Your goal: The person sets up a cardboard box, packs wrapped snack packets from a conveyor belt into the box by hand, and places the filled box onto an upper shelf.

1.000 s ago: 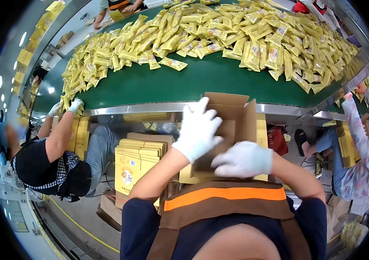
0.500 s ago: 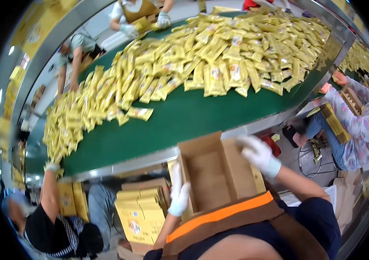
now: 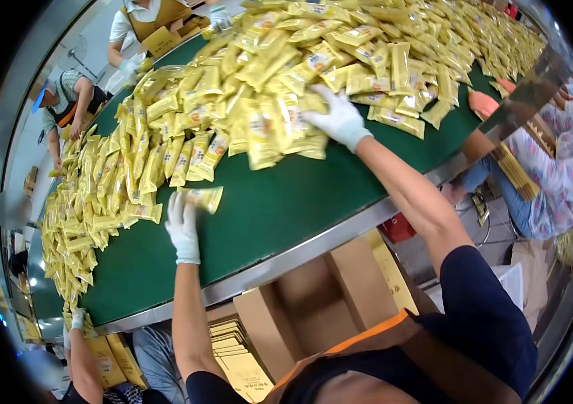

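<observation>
My left hand (image 3: 182, 227), in a white glove, reaches over the green belt with its fingers apart. It is at the left end of a single yellow packet (image 3: 206, 198) lying at the near side of the pile. Farther right, my gloved right hand (image 3: 339, 121) has its fingers spread against the right side of a bunch of yellow packets (image 3: 266, 131), slightly blurred. Below the belt edge, close to my body, stands an open cardboard box (image 3: 307, 299) with its flaps up; neither hand touches it.
The green conveyor belt (image 3: 259, 219) carries a long heap of yellow packets (image 3: 428, 60). Flat yellow cartons (image 3: 239, 363) are stacked left of the box. Co-workers stand across the belt and sit at both sides; one gloved hand (image 3: 78, 318) is at the belt's left end.
Both my hands have left the cardboard box and moved forward over the belt to the packets. My view has shifted closer to the heap. The box now appears lower.
</observation>
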Available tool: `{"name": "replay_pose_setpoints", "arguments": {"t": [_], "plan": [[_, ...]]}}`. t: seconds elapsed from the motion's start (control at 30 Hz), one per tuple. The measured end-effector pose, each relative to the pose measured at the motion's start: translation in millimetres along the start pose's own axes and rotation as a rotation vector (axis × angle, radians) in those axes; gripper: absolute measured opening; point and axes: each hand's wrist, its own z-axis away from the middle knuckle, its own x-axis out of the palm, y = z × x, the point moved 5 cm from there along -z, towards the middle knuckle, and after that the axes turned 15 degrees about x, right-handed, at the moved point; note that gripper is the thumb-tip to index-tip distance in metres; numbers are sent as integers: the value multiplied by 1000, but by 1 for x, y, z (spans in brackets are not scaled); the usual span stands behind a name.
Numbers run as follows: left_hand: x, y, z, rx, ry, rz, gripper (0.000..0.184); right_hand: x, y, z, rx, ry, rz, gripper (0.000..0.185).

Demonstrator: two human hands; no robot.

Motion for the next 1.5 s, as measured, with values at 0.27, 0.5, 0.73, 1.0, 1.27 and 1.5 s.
{"name": "replay_pose_setpoints", "arguments": {"t": [0.27,0.5,0.73,1.0,1.27,1.5], "plan": [[29,100,-30,-134,149,-32,105,84,-65,70,-516,-201,91,91],[-16,109,-23,-252,112,-419,111,49,-117,55,-387,-853,-82,73],[11,113,-42,-3,-86,-299,71,28,-120,-79,-427,72,470,83],[-16,131,-1,70,-271,-226,54,40,-88,14,-653,-226,745,84],[-36,216,-69,-1,-101,330,47,-19,-10,66,-476,153,371,58],[16,207,-66,207,-549,-177,74,-5,51,95,-623,2,358,41]]}}
